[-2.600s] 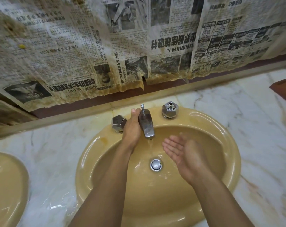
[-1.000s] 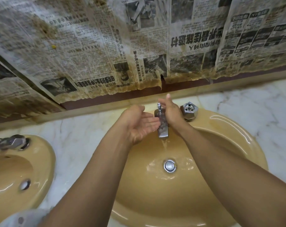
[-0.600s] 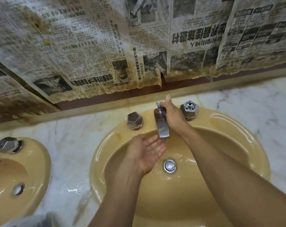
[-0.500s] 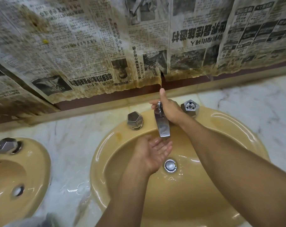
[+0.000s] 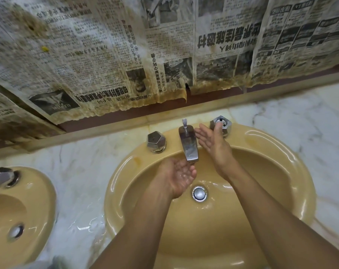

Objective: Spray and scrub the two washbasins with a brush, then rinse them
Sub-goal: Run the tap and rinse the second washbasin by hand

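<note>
Rinse step, looks like: left hand (image 5: 177,176) cupped open under the tap (image 5: 189,146), right hand (image 5: 213,144) flat open just beside it, next splash water round the basin (image 5: 281,152).

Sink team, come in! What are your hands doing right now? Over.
Left hand open, cupped under the spout. Right hand open, between spout and right knob. Basin wet, no brush in view.

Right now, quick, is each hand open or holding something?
Left hand: open, cupped palm-up under the spout, holding nothing.
Right hand: open, held flat beside the spout, holding nothing.
</note>
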Action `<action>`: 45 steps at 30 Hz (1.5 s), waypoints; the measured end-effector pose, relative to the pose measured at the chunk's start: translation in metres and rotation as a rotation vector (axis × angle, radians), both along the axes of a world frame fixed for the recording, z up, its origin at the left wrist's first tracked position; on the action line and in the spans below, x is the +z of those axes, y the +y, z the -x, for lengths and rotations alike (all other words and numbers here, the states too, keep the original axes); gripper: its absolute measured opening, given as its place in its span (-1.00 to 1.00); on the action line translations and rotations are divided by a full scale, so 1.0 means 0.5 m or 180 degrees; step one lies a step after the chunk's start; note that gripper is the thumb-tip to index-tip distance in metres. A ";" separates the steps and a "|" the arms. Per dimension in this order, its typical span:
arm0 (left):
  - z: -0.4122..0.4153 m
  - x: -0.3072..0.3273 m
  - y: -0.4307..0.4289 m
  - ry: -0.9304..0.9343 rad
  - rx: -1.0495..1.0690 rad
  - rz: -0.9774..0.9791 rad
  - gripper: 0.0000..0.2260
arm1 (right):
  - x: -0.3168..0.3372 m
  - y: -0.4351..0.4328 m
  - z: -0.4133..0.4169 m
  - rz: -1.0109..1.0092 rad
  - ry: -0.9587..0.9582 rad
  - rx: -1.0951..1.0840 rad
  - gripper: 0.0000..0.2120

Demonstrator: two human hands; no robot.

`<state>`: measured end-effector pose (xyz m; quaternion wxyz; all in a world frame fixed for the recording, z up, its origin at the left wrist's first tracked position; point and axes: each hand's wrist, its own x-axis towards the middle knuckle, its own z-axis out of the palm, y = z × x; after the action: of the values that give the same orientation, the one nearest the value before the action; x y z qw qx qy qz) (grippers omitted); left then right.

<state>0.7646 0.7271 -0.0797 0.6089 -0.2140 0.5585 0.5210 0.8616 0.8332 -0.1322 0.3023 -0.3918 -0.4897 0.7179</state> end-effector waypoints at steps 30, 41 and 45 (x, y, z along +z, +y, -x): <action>0.005 0.002 -0.043 0.0137 0.0185 -0.0464 -0.68 | 0.041 -0.010 0.059 -0.0033 -0.0655 -0.0175 -0.07; 0.003 0.007 -0.012 0.1270 0.0257 -0.0506 -0.75 | 0.033 -0.073 0.023 0.0440 -0.0457 -0.1148 -0.39; 0.052 0.015 -0.001 0.2719 -0.0148 -0.0661 -0.75 | -0.022 -0.188 -0.024 0.2628 0.0460 -0.1180 -0.46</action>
<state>0.7387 0.7268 -0.0725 0.3532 0.0955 0.7095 0.6023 0.8735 0.7392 -0.1433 0.2776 -0.5093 -0.0619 0.8122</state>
